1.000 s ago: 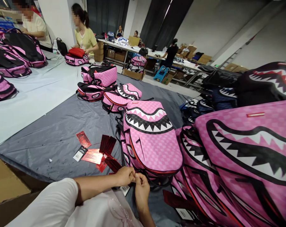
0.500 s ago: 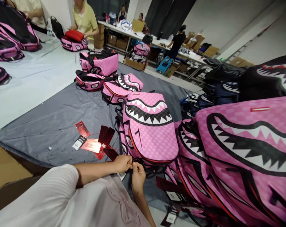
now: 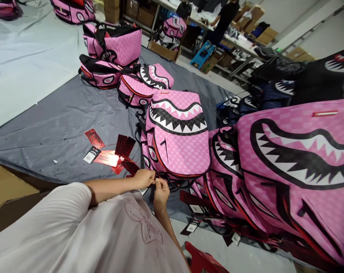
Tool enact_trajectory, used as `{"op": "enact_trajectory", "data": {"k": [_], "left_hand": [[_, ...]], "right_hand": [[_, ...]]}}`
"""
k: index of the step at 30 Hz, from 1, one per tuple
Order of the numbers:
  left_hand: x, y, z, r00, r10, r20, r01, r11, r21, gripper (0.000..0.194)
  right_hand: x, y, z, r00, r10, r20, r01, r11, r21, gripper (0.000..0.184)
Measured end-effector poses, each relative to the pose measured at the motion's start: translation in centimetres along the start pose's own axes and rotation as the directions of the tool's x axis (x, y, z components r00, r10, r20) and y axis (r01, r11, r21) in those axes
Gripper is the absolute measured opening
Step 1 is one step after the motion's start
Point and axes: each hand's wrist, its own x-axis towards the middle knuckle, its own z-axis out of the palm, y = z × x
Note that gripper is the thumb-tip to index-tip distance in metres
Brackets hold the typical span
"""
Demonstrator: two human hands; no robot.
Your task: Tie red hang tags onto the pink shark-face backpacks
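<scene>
A pink checkered backpack (image 3: 183, 151) with a shark-mouth print lies in front of me, its near end towards my body. At that end, my left hand (image 3: 144, 178) and my right hand (image 3: 161, 192) meet with their fingertips pinched together. Whatever sits between the fingertips is too small to make out. Left of the backpack, shiny red tags (image 3: 106, 157) and dark red tags (image 3: 124, 145) are spread on the grey sheet. A black tag with a white label (image 3: 91, 154) lies among them.
More pink backpacks (image 3: 297, 159) are stacked at right, with hang tags (image 3: 196, 208) dangling. Others (image 3: 112, 45) stand further back on the grey sheet (image 3: 58, 117). An open cardboard box (image 3: 9, 185) is at left, a red stool (image 3: 203, 259) below. A person (image 3: 224, 21) works at a far table.
My view has tilted downward, so the backpacks and tags sit higher in the picture and the red stool shows. Both hands stay pinched together at the backpack's near end.
</scene>
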Motion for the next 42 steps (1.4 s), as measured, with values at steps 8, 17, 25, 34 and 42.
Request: {"op": "enact_trajectory", "data": {"k": [8, 17, 25, 34, 42], "left_hand": [[0.1, -0.7, 0.4, 1.000, -0.006, -0.005, 0.006, 1.000, -0.001, 0.013], [-0.1, -0.3, 0.1, 0.999, -0.001, 0.041, 0.002, 1.000, -0.023, 0.013], [-0.1, -0.4, 0.2, 0.999, -0.027, 0.033, 0.029, 0.998, -0.059, 0.013], [0.1, -0.9, 0.6, 0.999, 0.007, 0.041, -0.006, 1.000, -0.019, 0.015], [0.2, -1.0, 0.3, 0.999, 0.014, 0.043, -0.013, 1.000, -0.025, 0.015]], "right_hand": [[-0.2, -0.2, 0.1, 1.000, 0.011, 0.024, -0.010, 1.000, -0.014, 0.035], [0.1, 0.6, 0.1, 0.999, 0.037, -0.012, -0.037, 0.999, -0.009, 0.037], [0.0, 0.8, 0.2, 1.000, 0.011, 0.008, -0.011, 1.000, -0.026, 0.035], [0.1, 0.9, 0.4, 0.998, 0.059, -0.004, -0.059, 0.998, 0.029, 0.037], [0.2, 0.8, 0.5, 0.998, 0.065, 0.008, -0.065, 0.998, 0.007, 0.039]]}}
